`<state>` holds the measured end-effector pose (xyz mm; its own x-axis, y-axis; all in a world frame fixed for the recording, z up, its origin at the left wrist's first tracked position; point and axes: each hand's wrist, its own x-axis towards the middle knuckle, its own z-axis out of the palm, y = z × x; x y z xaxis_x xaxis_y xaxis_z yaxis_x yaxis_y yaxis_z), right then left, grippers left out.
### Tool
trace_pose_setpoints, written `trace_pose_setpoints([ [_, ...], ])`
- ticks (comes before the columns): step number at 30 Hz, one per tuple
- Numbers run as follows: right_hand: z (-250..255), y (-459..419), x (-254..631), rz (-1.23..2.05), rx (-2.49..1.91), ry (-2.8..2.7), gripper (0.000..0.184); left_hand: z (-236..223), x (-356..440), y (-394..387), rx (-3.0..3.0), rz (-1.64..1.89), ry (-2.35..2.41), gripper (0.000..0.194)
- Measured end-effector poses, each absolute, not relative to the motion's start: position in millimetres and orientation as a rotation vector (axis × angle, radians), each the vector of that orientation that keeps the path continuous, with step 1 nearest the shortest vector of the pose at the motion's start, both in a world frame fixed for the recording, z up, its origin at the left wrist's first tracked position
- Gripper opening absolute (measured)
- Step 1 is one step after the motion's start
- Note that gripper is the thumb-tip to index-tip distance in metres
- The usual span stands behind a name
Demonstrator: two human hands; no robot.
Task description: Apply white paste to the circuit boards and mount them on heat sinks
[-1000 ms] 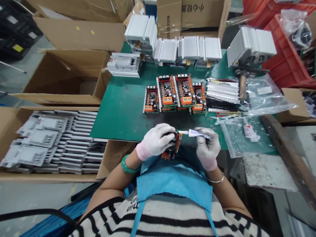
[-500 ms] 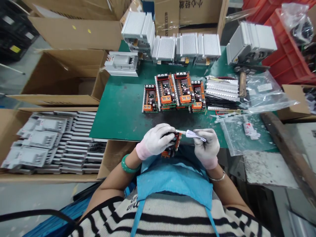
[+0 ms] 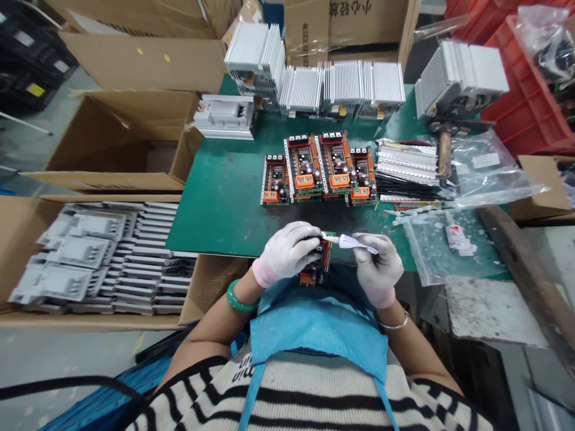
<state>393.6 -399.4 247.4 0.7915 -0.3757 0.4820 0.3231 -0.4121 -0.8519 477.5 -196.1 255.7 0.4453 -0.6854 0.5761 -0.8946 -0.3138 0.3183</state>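
The tube (image 3: 353, 242) has edged slightly nearer your left hand (image 3: 287, 252) since the earlier frame. That hand grips the circuit board (image 3: 324, 262) by the table's (image 3: 215, 221) near edge; your right hand (image 3: 381, 268) pinches the tube. The circuit board looks light, stiff, fragile: hold its edges. Room lies forward, before the stacked boards (image 3: 306, 167).
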Motion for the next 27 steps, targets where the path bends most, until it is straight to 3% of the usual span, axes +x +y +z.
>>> trace_pose_setpoints([
  [6,233.5,-390.5,398.6,-0.597,-1.526,0.294,0.027,235.4,492.6,-196.5,2.355,0.252,-0.912,0.023],
  [9,227.2,-393.3,394.5,-0.541,-1.665,0.233,0.020,228.9,497.6,-192.1,2.384,0.202,-0.838,0.035],
  [16,226.8,-394.0,390.1,-0.597,-1.939,0.015,0.014,222.8,499.9,-181.6,2.154,0.151,-1.326,0.066],
  [27,225.2,-387.3,400.6,-0.701,-2.237,-0.285,0.021,222.3,501.6,-185.7,2.173,-0.012,-1.258,0.074],
])
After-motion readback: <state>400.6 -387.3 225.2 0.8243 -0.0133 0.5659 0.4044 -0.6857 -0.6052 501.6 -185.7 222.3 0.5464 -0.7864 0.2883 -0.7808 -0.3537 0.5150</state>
